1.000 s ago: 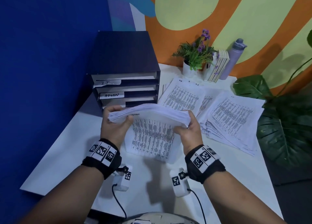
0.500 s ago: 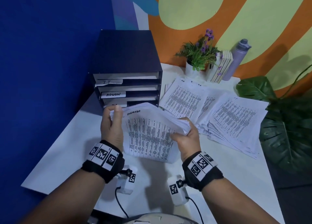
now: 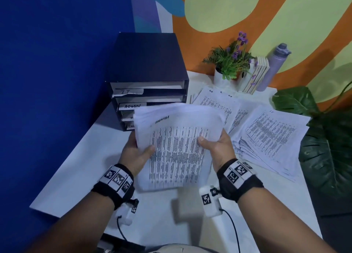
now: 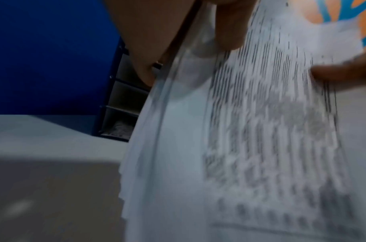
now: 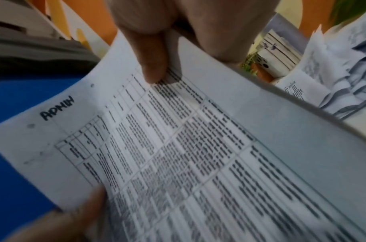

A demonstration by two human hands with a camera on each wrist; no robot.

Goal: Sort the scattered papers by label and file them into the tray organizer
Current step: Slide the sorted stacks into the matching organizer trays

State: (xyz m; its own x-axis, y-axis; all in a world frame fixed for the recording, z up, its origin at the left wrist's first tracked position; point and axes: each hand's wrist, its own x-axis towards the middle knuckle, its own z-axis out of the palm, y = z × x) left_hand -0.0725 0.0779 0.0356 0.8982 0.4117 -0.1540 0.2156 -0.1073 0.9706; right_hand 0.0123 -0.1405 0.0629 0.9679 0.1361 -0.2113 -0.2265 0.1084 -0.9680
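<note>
Both hands hold a stack of printed sheets (image 3: 179,148) tilted up above the white table (image 3: 80,172). The top sheet (image 5: 167,155) is hand-marked ADMIN. My left hand (image 3: 136,153) grips the stack's left edge, thumb on top. My right hand (image 3: 215,146) pinches the right edge, thumb (image 5: 153,65) pressed on the print. The stack (image 4: 250,131) looks blurred in the left wrist view. Just behind it stands the dark tray organizer (image 3: 148,77), with slots labelled IT and ADMIN. The stack hides the lower labels.
More printed papers (image 3: 266,132) lie fanned out on the table's right half. At the back stand a potted plant (image 3: 230,62), some books (image 3: 255,77) and a purple bottle (image 3: 274,66). Large green leaves (image 3: 327,142) overhang the right edge. A blue wall (image 3: 57,62) closes the left side.
The stack was held flat with its edge toward me; both hands have tipped it up so the printed ADMIN sheet faces me, closer to the organizer's front.
</note>
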